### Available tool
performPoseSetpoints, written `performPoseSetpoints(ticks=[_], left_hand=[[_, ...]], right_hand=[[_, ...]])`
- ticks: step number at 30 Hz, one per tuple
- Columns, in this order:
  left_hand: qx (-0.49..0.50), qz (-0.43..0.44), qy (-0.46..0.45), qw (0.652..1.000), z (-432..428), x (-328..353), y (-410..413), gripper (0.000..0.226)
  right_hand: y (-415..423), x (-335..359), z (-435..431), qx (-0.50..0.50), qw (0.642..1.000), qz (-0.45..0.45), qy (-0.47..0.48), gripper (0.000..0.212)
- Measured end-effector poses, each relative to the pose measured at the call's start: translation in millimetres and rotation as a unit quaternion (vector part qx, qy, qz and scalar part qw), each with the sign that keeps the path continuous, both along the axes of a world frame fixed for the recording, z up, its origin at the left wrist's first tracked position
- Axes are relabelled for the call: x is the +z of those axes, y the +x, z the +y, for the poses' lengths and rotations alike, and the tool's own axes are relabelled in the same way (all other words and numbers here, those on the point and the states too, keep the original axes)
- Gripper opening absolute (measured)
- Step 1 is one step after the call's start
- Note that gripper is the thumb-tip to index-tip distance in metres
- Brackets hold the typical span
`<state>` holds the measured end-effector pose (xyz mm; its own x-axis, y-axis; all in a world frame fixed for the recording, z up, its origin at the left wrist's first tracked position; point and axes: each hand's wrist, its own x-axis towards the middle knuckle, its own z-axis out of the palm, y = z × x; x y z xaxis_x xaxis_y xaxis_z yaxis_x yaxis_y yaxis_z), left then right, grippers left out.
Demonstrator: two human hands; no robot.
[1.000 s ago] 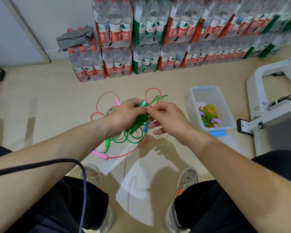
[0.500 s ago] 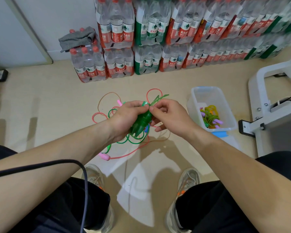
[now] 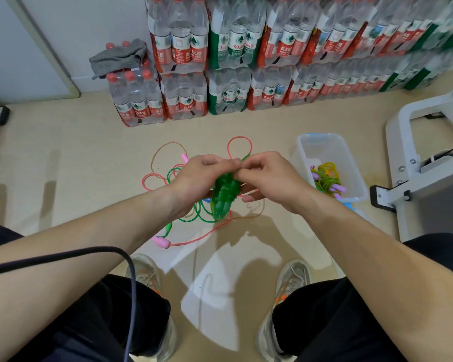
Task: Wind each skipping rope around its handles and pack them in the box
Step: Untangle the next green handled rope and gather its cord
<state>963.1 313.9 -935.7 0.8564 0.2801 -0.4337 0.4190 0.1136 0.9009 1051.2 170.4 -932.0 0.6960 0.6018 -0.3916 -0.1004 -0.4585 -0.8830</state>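
Cable (image 3: 89, 254), thin and dark, droops over the left forearm at the far left. Beyond it, loose cords lie tangled on the floor: a pink rope (image 3: 239, 137) with a pink handle (image 3: 161, 241) near the left shoe, and green loops (image 3: 191, 220) beneath the hands. The left hand (image 3: 202, 178) has its fingers curled round the upper part of a green skipping rope (image 3: 224, 198), which is wound into a tight bundle and held above the floor. The right hand (image 3: 267, 178) meets it at the bundle's top, thumb and forefinger pinching the green cord there, the other fingers bent underneath. Further right a clear box (image 3: 302, 163) sits on the floor, holding 1 yellow-green rope (image 3: 327, 181) with purple handles. A white frame (image 3: 403, 142) stands at the far right.
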Motion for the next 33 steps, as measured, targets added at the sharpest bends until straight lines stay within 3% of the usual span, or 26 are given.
performPoseSetpoints(ticks=[3,8,17,29,33], left_hand=[[-0.046,-0.01,0.083,0.995,5.6,-2.8,1.7,0.021],[-0.094,0.0,0.127,0.987,5.1,-2.3,4.6,0.021],[-0.057,0.013,0.175,0.983,-7.1,-6.5,5.8,0.031],[0.034,0.008,0.11,0.993,-9.5,-17.7,4.3,0.036],[0.081,-0.009,0.025,0.996,-10.4,-15.7,6.4,0.03]], right_hand=[[-3.8,1.2,-0.9,0.015,0.998,-0.049,-0.031,0.009],[-8.3,-3.7,-0.2,-0.009,0.994,-0.1,-0.032,0.009],[-11.4,-15.2,7.8,-0.077,0.98,-0.172,-0.061,0.026],[-14.0,-17.1,13.2,-0.089,0.97,-0.207,-0.087,0.026],[-12.5,-19.1,13.8,-0.088,0.97,-0.211,-0.083,0.026]])
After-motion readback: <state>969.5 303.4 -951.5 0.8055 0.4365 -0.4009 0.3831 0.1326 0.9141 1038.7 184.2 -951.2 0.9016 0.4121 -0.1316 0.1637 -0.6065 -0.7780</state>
